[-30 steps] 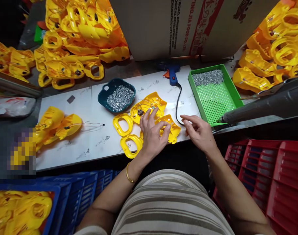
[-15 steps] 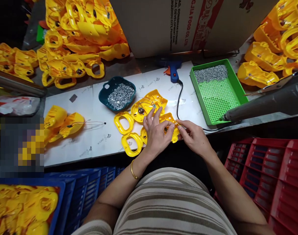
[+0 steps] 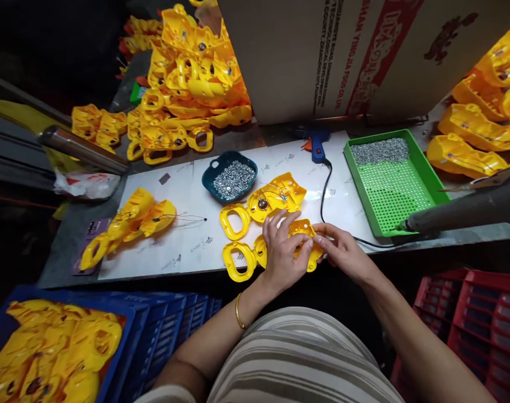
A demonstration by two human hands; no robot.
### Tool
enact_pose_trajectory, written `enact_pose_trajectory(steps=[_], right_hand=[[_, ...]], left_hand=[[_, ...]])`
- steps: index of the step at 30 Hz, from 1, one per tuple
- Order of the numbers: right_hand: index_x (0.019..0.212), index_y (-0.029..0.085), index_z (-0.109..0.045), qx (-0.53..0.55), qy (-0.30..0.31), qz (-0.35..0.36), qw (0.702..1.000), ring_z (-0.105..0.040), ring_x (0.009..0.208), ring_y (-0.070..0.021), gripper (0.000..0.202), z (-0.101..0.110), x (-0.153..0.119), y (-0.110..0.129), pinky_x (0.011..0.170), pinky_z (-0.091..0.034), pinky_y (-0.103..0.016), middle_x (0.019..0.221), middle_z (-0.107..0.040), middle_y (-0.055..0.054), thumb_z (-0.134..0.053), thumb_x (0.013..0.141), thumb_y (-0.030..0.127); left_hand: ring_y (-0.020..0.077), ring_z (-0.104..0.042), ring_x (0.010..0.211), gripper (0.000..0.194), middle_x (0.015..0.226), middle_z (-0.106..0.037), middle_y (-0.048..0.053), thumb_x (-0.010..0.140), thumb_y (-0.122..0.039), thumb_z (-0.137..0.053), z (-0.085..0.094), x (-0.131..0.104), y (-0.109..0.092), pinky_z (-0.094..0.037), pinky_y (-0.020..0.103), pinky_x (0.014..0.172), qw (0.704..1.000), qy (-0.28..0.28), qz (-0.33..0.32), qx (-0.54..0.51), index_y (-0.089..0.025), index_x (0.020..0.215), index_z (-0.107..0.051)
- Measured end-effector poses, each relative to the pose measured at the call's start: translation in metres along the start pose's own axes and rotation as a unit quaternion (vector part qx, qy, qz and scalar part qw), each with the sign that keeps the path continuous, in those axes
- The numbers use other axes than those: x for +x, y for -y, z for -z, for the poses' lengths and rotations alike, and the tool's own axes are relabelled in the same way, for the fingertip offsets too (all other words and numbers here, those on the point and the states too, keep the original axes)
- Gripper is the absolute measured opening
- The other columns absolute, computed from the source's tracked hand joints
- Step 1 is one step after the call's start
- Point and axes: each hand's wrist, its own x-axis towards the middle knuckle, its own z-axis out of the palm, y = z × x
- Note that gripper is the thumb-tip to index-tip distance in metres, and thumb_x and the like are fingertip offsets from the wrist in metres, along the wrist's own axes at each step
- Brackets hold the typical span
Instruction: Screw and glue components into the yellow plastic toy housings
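Observation:
Two open yellow plastic shell halves with ring handles lie side by side at the table's front edge. The farther shell half (image 3: 275, 197) shows a round metal part and thin wires inside. Over the nearer shell half (image 3: 240, 262) is my left hand (image 3: 285, 252), thumb and index finger pinched together, other fingers resting towards the farther half. My right hand (image 3: 343, 253) pinches at the right end of the nearer half, its fingertips close to the left thumb. Whatever small thing sits between the fingertips is hidden.
Screws fill a dark teal bowl (image 3: 207, 180) and part of a green tray (image 3: 355, 193). A blue glue gun (image 3: 317, 148) trails its black cord rightwards. Another yellow shell (image 3: 133, 215) lies left with wires out. Yellow shells pile behind; a carton (image 3: 297, 67) stands at the back. Crates flank me.
The camera view has turned, so the table things appear farther right and lower. Both hands stay at the nearer shell half, fingertips still close together.

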Motion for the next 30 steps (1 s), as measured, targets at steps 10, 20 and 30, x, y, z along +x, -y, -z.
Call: enact_pose_trajectory(steps=[10,20,30], right_hand=[[0.107,0.019,-0.055,0.024,0.044,-0.032,0.998,-0.057,0.052,-0.0079,0.052,-0.008,-0.008,-0.001,0.044,-0.045,-0.02,0.085,-0.064,-0.002,-0.069,0.073,0.056],[0.105,0.019,-0.056,-0.021,0.042,-0.009,0.999,-0.057,0.05,-0.0075,0.048,-0.004,0.005,-0.003,0.044,-0.045,-0.021,0.085,-0.062,-0.001,-0.066,0.076,0.056],[0.087,0.025,-0.074,-0.497,-0.12,0.228,0.829,-0.064,0.073,-0.0204,0.021,-0.021,0.081,0.088,0.063,-0.045,-0.032,0.085,-0.071,-0.007,-0.06,0.085,0.041]], left_hand=[[0.0211,-0.063,0.102,0.016,0.114,-0.07,0.009,0.086,-0.034,-0.066,0.032,0.003,0.022,-0.051,0.036,0.088,0.993,0.03,-0.096,-0.058,-0.02,0.093,-0.07],[0.0173,-0.063,0.088,0.033,0.105,-0.072,0.007,0.091,-0.042,-0.056,0.021,0.026,0.049,-0.052,0.03,0.08,0.976,0.043,-0.215,-0.014,-0.019,0.112,-0.067],[0.025,-0.056,0.108,0.038,0.12,-0.066,0.011,0.088,-0.042,-0.06,0.021,0.024,0.062,-0.049,0.04,0.09,0.98,0.049,-0.188,0.034,-0.019,0.117,-0.065]])
